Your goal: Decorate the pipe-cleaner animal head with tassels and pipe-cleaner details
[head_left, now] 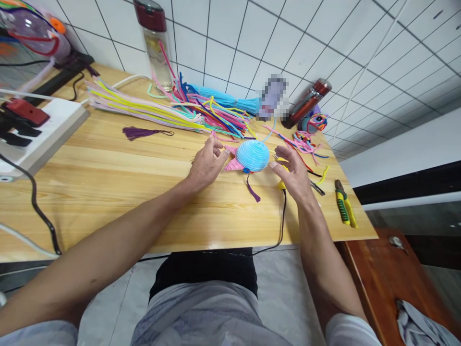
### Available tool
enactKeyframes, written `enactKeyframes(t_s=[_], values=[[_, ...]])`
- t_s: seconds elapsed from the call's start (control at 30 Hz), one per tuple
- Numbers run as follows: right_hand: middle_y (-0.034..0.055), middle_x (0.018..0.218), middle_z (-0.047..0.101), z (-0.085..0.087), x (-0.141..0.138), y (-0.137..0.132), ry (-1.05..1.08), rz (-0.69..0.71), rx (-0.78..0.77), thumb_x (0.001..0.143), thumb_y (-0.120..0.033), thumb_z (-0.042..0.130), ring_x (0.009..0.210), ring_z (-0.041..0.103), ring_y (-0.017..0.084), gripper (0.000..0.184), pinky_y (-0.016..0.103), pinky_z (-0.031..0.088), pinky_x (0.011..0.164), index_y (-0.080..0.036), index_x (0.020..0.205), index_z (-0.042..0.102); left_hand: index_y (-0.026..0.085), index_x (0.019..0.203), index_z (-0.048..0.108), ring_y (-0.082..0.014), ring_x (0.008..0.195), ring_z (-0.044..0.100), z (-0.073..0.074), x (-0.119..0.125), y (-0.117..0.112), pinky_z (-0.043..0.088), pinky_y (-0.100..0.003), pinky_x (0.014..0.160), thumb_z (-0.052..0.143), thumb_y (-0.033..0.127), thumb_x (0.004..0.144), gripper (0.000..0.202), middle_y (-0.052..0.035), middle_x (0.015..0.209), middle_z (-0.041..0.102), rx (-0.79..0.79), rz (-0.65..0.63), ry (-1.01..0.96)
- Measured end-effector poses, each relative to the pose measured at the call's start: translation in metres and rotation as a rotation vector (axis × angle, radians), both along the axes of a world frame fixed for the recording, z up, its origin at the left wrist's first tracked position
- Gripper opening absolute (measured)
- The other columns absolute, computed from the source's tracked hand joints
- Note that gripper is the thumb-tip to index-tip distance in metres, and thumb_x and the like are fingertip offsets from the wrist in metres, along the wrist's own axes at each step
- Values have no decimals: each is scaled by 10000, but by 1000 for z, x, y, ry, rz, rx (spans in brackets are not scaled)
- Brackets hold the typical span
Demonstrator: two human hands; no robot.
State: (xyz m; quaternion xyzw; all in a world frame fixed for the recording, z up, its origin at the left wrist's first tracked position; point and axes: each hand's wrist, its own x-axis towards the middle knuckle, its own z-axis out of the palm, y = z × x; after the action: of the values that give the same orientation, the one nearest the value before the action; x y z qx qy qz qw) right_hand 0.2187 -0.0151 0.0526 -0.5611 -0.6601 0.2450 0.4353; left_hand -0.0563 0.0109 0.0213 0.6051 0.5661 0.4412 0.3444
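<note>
On the table [108, 187] sat a blue ball [252, 154] with pink points [234, 166]; the right hand [293, 173] was spread just beside it, the left hand [207, 163] was by the points, and I couldn't tell if it pinched anything

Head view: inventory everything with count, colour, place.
Table: 1, light wood, centre
Round ornament: 1, blue and pink, centre
Tassels: 2, purple, left and below ornament
Fuzzy stems: many, mixed colours, rear and right
Bottle: 1, clear, rear
Flask: 1, red, rear right
Blurred item: 1, mauve, by flask
Decorated pieces: 2, multicoloured, upper left and by flask
Corded tool: 1, yellow, right of ornament
Pliers: 1, green and yellow, right
Small tool: 1, dark, by pliers
Socket box: 1, white, left
Cords: several, black and white, mostly left
Wall: 1, white tiles, behind
Wooden surface: 1, brown, lower right
Cloth: 1, grey, lower right
Left hand, right hand: 2, bare, flanking ornament
Forearms: 2, bare, foreground
Shirt: 1, grey, foreground
</note>
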Motion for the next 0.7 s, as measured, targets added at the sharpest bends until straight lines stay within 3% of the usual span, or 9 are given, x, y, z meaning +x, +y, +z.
enactKeyframes(t_s=[0.13,0.23,0.33,0.53,0.7], values=[[148,1613,596,0,-6,20,-122,66,-98,795,-767,814,1500,554,384,878,643,437,1232,-298,1507,598,192,1130,611,-222,987,673,-9,3,0,537,-387,944,642,387,980,247,-65,1060,704,90,-19,66],[174,1686,524,1,-13,29,-172,99,-168,758,-800,814,1526,526,416,1037,657,408,1257,-261,1595,524,180,1202,595,-246,1161,656,-16,5,-1,527,-414,1058,613,396,1016,286,-121,1254,687,245,-27,90],[196,1689,516,4,-21,35,-238,89,-225,727,-811,821,1511,534,443,1137,657,408,1260,-208,1633,490,183,1209,599,-259,1218,641,-20,5,-2,519,-433,1098,580,393,1043,268,-134,1304,672,292,-54,115],[202,1629,578,9,-33,37,-345,46,-227,709,-761,837,1457,577,458,1135,671,441,1225,-183,1625,496,177,1202,613,-268,1237,645,-21,4,-1,505,-443,1130,515,366,1064,254,-135,1290,682,230,-90,134],[221,1607,582,-2,-37,30,-355,1,-117,700,-681,856,1452,579,446,1101,665,452,1220,-173,1606,490,168,1204,612,-275,1232,647,-23,7,1,501,-444,1136,519,370,1061,265,-145,1287,681,235,-80,59]])
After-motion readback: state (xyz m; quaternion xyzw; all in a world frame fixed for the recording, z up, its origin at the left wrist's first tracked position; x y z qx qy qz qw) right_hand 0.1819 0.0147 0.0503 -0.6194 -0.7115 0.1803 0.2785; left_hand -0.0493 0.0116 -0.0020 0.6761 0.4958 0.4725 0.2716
